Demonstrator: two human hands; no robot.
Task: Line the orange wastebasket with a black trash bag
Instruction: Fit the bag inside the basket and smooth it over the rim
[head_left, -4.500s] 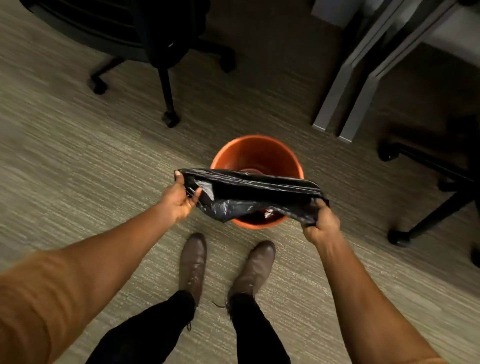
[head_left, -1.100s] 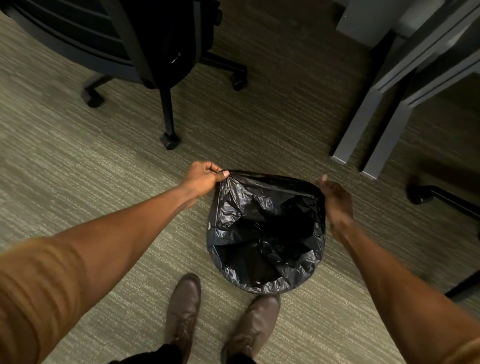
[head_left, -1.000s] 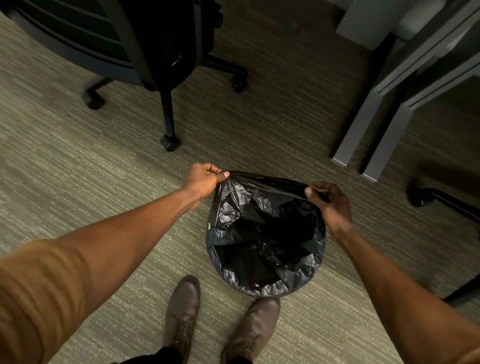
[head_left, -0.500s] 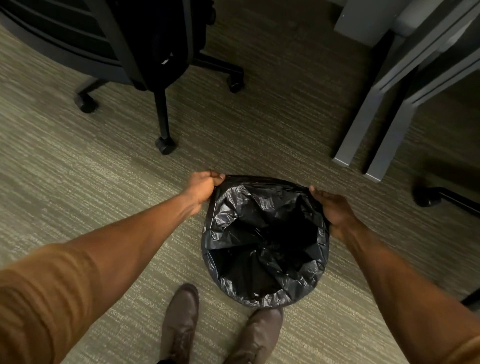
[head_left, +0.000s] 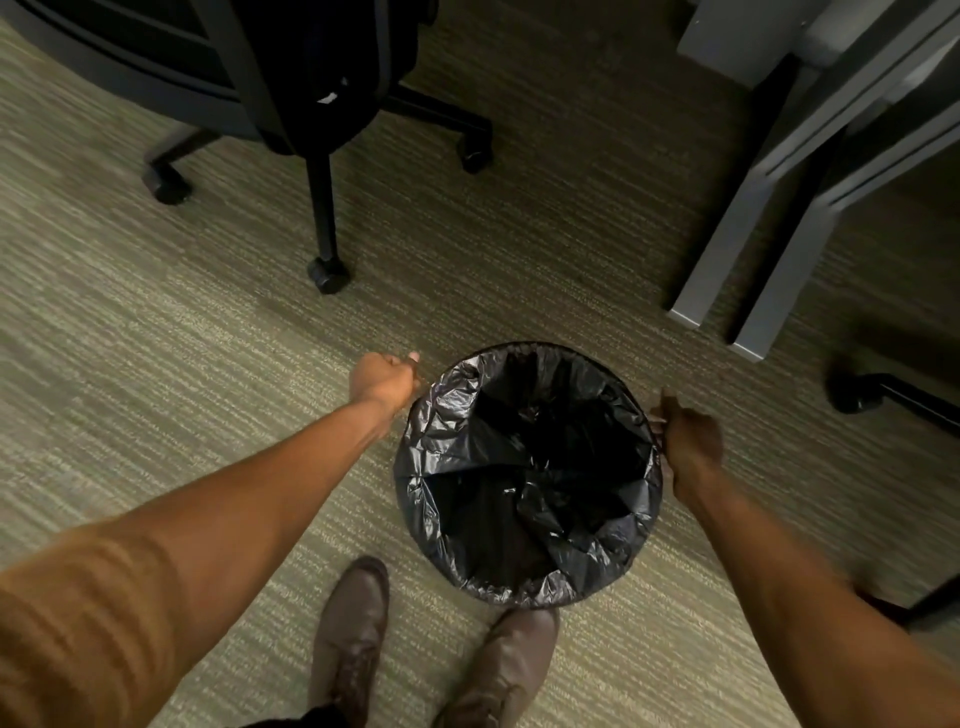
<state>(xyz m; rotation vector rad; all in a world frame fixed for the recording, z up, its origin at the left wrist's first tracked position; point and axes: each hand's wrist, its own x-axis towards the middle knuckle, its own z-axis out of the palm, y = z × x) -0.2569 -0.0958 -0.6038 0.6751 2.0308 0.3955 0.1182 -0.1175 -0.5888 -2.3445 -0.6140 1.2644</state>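
Observation:
The black trash bag (head_left: 524, 467) is spread open in a round shape on the carpet, its crinkled edge folded outward all the way round. The orange wastebasket is entirely hidden under it; no orange shows. My left hand (head_left: 384, 382) is curled at the bag's upper left edge, thumb pointing right. At the bag's right edge, my right hand (head_left: 688, 441) has its fingers closed on the folded plastic. Both arms reach forward and down.
A black office chair (head_left: 322, 104) with wheeled legs stands at the far left. Grey desk legs (head_left: 727, 249) are at the far right, and another chair's base (head_left: 878, 395) is to the right. My brown shoes (head_left: 353, 639) stand just behind the bag.
The bag went from being held folded above the bare orange basket to covering it. In the last second both hands moved down its sides and the opening grew rounder.

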